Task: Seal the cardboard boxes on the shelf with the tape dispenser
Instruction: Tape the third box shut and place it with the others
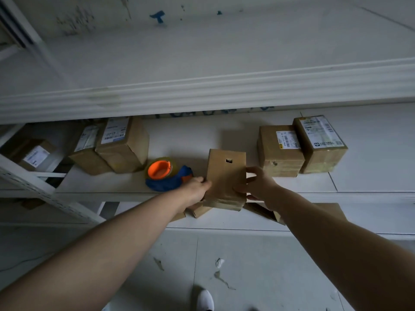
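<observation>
We find a plain cardboard box [225, 178] at the front edge of the white shelf [370, 171], gripped from both sides. The left hand [197, 187] clasps its left edge, and the right hand [258, 184] clasps its right edge, thumb laid on the top face. A small dark hole shows in that face. The tape dispenser [167, 176], blue with an orange core, lies on the shelf just beside the left hand, untouched. A labelled pair of boxes [280, 151] stands touching, to the right; further labelled boxes [122, 144] stand to the left.
</observation>
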Available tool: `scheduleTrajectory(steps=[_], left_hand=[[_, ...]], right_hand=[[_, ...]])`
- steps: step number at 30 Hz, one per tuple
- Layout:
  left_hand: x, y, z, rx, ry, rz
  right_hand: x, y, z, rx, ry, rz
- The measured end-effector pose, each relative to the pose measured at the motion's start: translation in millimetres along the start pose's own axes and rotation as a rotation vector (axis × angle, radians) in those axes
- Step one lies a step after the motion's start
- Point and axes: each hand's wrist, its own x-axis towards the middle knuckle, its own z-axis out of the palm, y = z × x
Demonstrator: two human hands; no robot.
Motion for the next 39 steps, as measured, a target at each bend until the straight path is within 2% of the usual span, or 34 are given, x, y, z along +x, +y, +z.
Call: scheduleTrajectory(steps=[3, 8, 13, 16, 20, 23, 25, 31, 39], left_hand=[[7, 0, 10, -0.032, 0.001, -0.028], [23, 4, 10, 0.003, 0.099, -0.024], [26, 1, 4, -0.096, 0.066, -0.089], [23, -2, -5, -0.171, 0.038, -0.104], [23, -1, -14, -0.192, 0.079, -0.092], [18, 0, -15, -0.195, 0.086, -0.083], [13, 0, -12, -0.187, 0.072, -0.064], [4, -4, 4, -0.063, 0.016, -0.028], [17, -1, -3, -0.216, 0.034, -0.006]], right_hand=[[-2, -1, -3, -0.035, -0.02, -0.033], [0, -3, 0, -0.193, 0.018, -0.105], [-2, -2, -1, 0.017, -0.004, -0.106], [1, -2, -4, -0.012, 0.037, -0.15], [-2, -4, -2, -0.071, 0.019, -0.17], [-4, -7, 0, 0.088, -0.036, -0.2], [-2, -9, 2, 0.182, -0.01, -0.208], [4, -15, 0, -0.026, -0.004, -0.158], [-1, -12, 0, 0.004, -0.047, -0.146]])
